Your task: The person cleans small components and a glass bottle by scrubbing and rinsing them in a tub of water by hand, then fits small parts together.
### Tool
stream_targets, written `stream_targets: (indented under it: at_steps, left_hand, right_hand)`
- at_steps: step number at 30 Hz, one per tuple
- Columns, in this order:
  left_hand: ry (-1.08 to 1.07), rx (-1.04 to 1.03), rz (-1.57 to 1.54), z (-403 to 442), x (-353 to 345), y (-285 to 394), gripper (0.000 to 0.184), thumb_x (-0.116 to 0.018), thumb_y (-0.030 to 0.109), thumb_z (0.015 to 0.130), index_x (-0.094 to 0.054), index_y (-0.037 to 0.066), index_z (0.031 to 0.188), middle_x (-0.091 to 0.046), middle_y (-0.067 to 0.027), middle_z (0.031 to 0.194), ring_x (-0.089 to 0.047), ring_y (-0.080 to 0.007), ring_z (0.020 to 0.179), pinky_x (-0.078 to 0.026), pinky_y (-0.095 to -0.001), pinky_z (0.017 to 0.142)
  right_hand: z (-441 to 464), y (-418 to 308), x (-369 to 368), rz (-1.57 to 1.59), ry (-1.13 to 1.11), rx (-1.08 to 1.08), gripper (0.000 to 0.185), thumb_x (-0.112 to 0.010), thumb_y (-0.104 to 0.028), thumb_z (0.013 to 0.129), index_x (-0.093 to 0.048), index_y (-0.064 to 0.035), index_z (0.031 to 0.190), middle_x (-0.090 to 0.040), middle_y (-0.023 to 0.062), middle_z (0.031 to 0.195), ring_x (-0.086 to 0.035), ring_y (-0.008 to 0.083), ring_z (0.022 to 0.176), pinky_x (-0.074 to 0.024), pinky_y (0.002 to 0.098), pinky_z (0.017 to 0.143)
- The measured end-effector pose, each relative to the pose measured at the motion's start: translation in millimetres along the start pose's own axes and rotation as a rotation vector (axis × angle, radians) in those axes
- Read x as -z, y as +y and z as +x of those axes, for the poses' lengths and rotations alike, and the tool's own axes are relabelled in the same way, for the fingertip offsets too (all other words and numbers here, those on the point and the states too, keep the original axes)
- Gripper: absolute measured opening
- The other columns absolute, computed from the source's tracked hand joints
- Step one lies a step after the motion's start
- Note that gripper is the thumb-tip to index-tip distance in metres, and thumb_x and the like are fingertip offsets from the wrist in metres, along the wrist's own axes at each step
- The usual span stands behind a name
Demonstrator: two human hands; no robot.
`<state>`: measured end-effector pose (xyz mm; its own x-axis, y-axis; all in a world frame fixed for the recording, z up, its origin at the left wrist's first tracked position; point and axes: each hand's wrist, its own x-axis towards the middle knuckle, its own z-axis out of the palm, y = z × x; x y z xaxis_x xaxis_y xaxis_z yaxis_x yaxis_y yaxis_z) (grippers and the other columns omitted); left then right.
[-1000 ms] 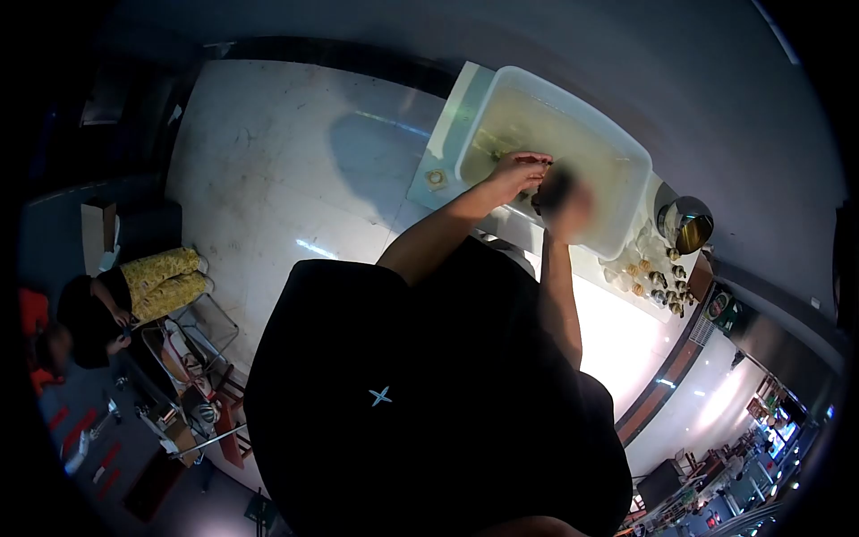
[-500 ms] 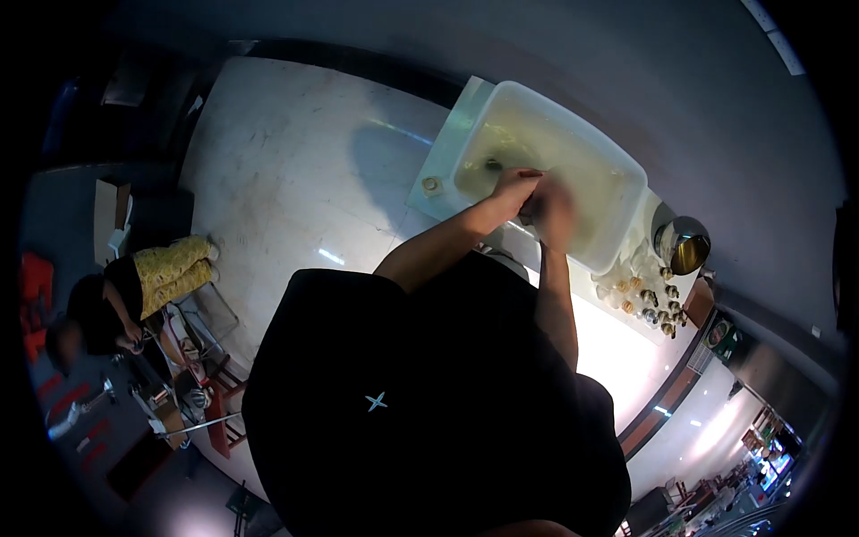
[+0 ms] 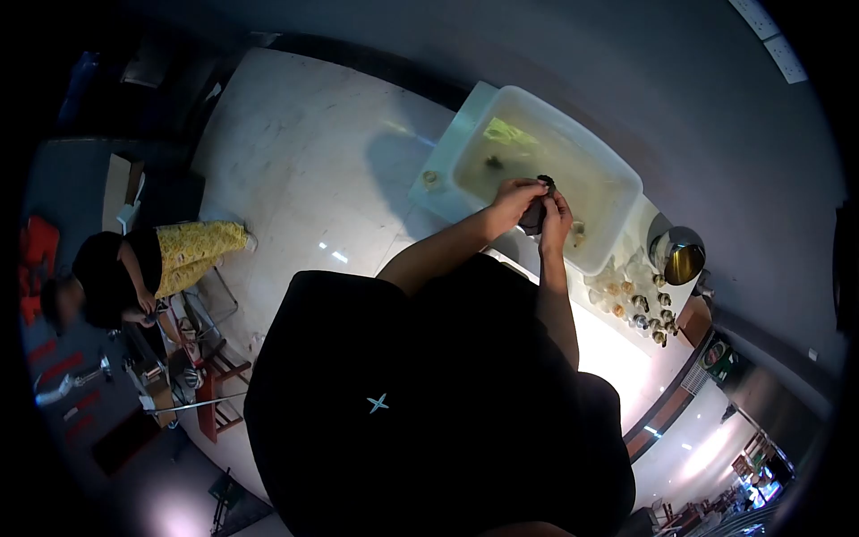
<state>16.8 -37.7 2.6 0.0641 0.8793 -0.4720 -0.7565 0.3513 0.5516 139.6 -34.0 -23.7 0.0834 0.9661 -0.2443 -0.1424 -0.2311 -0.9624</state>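
A dark wet-looking cloth (image 3: 532, 218) is bunched between my two hands, above the near side of a pale plastic tub (image 3: 617, 152) with cloudy water. My left hand (image 3: 514, 202) pinches it from the left, fingers closed near its upper end. On the other side my right hand (image 3: 557, 220) has its fingers bent against the cloth. A small dark thing (image 3: 493, 163) lies in the water farther left. Near my right hand, a small pale and dark object (image 3: 579, 233) shows in the tub; its kind is unclear.
Right of the tub stand several clear glass vessels with metallic tops (image 3: 640, 302) and a shiny round metal pot (image 3: 684, 255). A small roundish item (image 3: 430, 180) sits on the ledge at the tub's left. Far left, a person in yellow patterned trousers (image 3: 192, 255) is by cluttered furniture.
My right hand was blurred by motion and farther over the water; now it is steadier and lower, and the dark cloth shows clearly between both hands. The person at left appears shifted rightward.
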Motion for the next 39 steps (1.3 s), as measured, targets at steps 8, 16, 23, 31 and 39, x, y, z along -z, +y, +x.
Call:
stream_targets:
  at_steps: [8,16,23,31,39]
  left_hand:
    - [-0.020,-0.028,0.048,-7,-2,-8,0.015,-0.072,0.009,0.085,-0.071,0.001,0.098,-0.069,-0.0048,0.089,-0.065,-0.0121,0.075,-0.050,-0.0245,0.066]
    - [-0.068,-0.030,0.079,-12,3,-13,0.013,-0.071,0.014,0.087,-0.071,0.004,0.095,-0.065,0.0009,0.082,-0.058,-0.0073,0.069,-0.045,-0.0229,0.061]
    - [0.000,-0.041,0.165,-15,3,-16,0.012,-0.070,0.010,0.088,-0.069,0.003,0.099,-0.064,0.0007,0.082,-0.055,-0.0064,0.069,-0.041,-0.0220,0.059]
    - [0.055,-0.076,0.237,-28,-5,-11,0.017,-0.071,0.008,0.085,-0.070,0.000,0.101,-0.063,0.0002,0.079,-0.053,-0.0063,0.066,-0.040,-0.0217,0.058]
    - [0.086,-0.104,0.296,-34,-9,-6,0.020,-0.072,0.009,0.085,-0.070,-0.001,0.101,-0.063,-0.0006,0.080,-0.054,-0.0068,0.068,-0.041,-0.0219,0.060]
  right_hand:
    - [-7,3,8,-0.028,0.075,0.088,0.008,-0.062,-0.012,0.090,-0.062,-0.0047,0.091,-0.059,-0.0014,0.087,-0.053,0.0068,0.078,-0.0454,0.0218,0.072]
    - [-16,-2,5,-0.089,0.101,0.130,0.011,-0.062,-0.015,0.092,-0.064,-0.0039,0.091,-0.061,-0.0012,0.084,-0.054,0.0065,0.076,-0.0459,0.0221,0.070]
    - [-17,3,8,-0.131,0.098,0.132,0.016,-0.060,-0.018,0.094,-0.064,-0.0033,0.090,-0.062,-0.0008,0.081,-0.054,0.0062,0.073,-0.0454,0.0224,0.065]
    - [-20,4,10,-0.136,0.073,0.154,0.016,-0.059,-0.019,0.095,-0.063,-0.0031,0.091,-0.061,-0.0004,0.081,-0.053,0.0064,0.071,-0.0452,0.0224,0.064]
    - [-19,5,9,-0.146,0.048,0.133,0.018,-0.059,-0.020,0.096,-0.062,-0.0026,0.090,-0.062,0.0008,0.079,-0.054,0.0068,0.069,-0.0457,0.0237,0.061]
